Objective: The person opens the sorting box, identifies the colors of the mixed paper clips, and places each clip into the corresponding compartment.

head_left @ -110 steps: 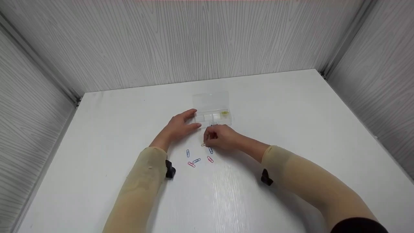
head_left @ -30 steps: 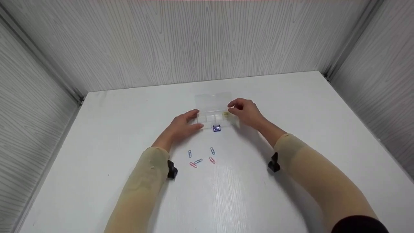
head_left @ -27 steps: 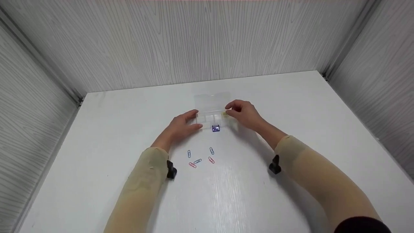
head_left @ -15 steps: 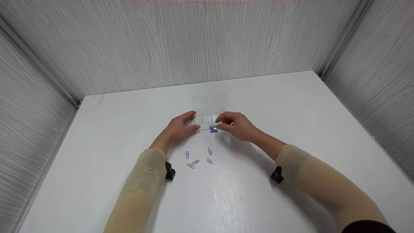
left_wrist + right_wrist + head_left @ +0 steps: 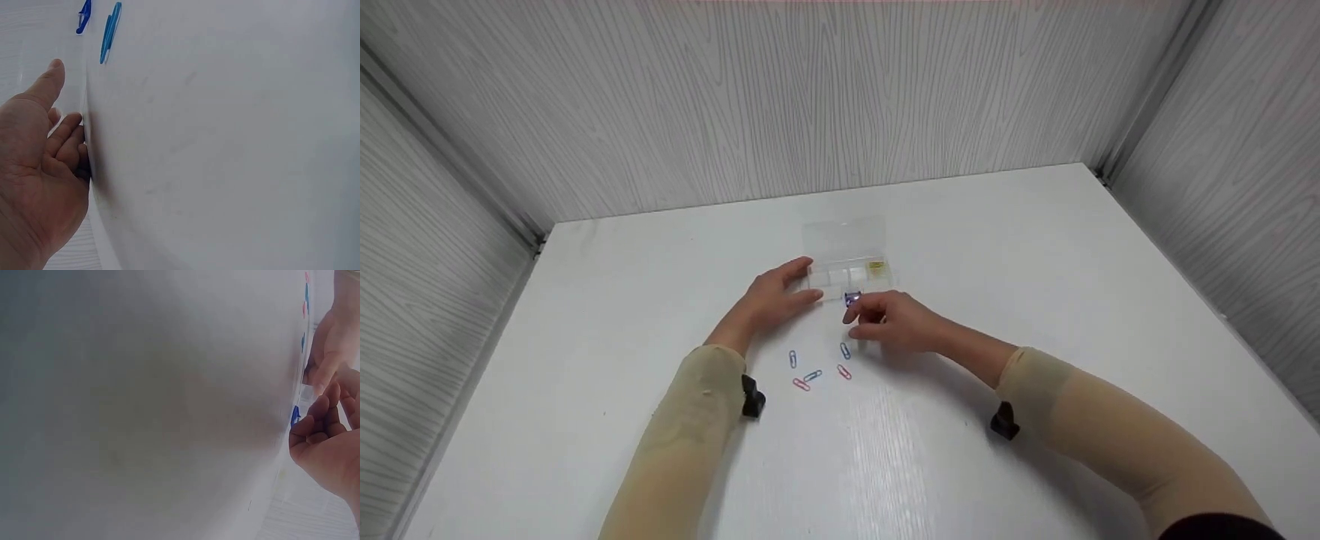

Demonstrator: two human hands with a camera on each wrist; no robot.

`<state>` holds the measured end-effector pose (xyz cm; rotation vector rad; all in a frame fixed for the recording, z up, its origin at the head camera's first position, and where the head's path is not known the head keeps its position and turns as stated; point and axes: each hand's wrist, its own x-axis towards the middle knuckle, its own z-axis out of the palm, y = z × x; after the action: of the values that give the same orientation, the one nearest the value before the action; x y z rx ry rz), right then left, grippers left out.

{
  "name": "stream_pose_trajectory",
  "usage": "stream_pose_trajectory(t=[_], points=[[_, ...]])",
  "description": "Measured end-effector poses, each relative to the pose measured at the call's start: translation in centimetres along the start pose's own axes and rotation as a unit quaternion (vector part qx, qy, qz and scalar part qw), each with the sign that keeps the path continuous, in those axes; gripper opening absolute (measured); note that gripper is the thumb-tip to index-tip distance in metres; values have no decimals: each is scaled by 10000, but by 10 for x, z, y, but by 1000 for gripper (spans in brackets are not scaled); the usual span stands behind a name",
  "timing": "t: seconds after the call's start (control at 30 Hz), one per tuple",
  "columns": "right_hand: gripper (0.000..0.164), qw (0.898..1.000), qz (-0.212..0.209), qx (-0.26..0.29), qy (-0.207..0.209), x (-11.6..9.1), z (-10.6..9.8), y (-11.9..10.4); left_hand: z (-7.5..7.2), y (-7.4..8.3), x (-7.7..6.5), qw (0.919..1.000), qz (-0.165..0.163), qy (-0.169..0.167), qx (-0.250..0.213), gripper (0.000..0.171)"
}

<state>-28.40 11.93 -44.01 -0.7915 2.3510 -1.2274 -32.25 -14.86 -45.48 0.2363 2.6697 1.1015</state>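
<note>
3 blue clips (plus 2 red)

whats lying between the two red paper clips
A blue paper clip lies between the left red paper clip and the right red paper clip, nearer the left one; the head view shows it.

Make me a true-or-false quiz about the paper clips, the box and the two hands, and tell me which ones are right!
1. The clear plastic box has its lid open. True.
2. The yellow paper clips are lying outside the box. False: they are in the back row, at the right end.
3. Three blue paper clips and two red paper clips lie on the table. True.
4. The left hand is holding a red paper clip. False: it holds the box's left end.
5. The right hand is touching the lid. False: it is near the front of the box.
</note>
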Motion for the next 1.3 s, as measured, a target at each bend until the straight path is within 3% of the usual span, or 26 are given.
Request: stream_pose_trajectory(t=[0.37,0.57,1.07,1.3], points=[[13,9987,380,-233,-258,0,11,3,0,-3,1,9998,198,10,-40,74],[14,9982,307,-322,-392,1,15,3,0,-5,2,9998,192,1,-62,73],[21,9979,231,-562,-236,1,20,3,-2,-2,0,9999,143,29,12,74],[16,9974,176,-637,-282,2,21,5,0,-3,0,9999,91,43,30,74]])
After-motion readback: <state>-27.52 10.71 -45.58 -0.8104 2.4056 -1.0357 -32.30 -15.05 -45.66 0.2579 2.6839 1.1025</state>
